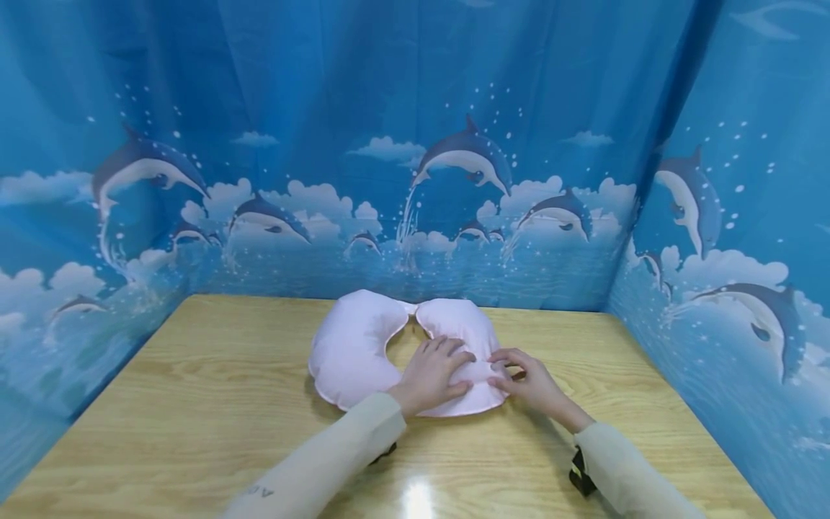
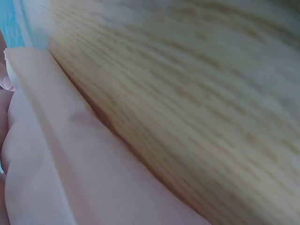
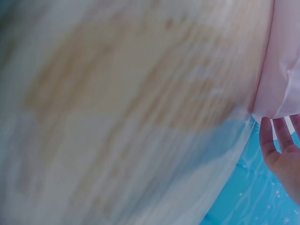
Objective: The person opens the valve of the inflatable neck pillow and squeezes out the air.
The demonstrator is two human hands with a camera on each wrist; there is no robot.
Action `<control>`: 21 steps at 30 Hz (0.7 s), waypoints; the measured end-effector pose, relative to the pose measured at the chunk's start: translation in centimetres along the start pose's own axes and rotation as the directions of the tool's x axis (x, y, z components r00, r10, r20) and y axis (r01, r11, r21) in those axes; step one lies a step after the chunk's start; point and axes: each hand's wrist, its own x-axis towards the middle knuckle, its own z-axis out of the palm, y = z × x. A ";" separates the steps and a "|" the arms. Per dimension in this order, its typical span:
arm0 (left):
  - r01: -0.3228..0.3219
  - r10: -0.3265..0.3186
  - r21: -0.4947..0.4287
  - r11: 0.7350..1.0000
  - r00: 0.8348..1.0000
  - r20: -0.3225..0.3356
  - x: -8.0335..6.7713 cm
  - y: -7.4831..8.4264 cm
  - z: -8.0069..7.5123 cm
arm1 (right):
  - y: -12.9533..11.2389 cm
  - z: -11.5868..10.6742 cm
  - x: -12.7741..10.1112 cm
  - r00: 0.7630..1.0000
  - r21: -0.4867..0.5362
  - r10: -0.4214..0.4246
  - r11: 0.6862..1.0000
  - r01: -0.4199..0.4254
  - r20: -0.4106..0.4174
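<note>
A pale pink U-shaped neck pillow, puffed up, lies on the wooden table with its two ends meeting at the far side. My left hand rests on the top of its right lobe, fingers spread. At the outer right edge my right hand pinches the pillow's side between thumb and fingertips; a small greyish spot shows between them. The left wrist view shows the pillow's seamed side close up, with slivers of skin at the left border. In the right wrist view, fingertips touch the pillow's end.
The wood-grain table reaches back to a blue curtain printed with dolphins and clouds. More of this curtain hangs along the left and right sides. A dark strap sits at the right wrist.
</note>
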 end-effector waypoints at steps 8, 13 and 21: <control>0.025 -0.025 0.000 1.000 0.999 -0.029 0.1 0.1 0.4 | 0.3 -0.2 0.0 1.000 0.058 0.017 0.998 -0.018 0.019; 0.055 -0.054 0.026 0.998 0.997 -0.052 0.3 0.4 0.8 | -0.2 0.0 0.0 1.000 0.040 0.019 0.999 -0.020 0.023; 0.091 -0.089 0.021 0.996 0.994 -0.063 0.2 0.7 1.0 | -2.2 -0.1 -0.2 0.999 0.034 0.028 0.999 -0.029 0.029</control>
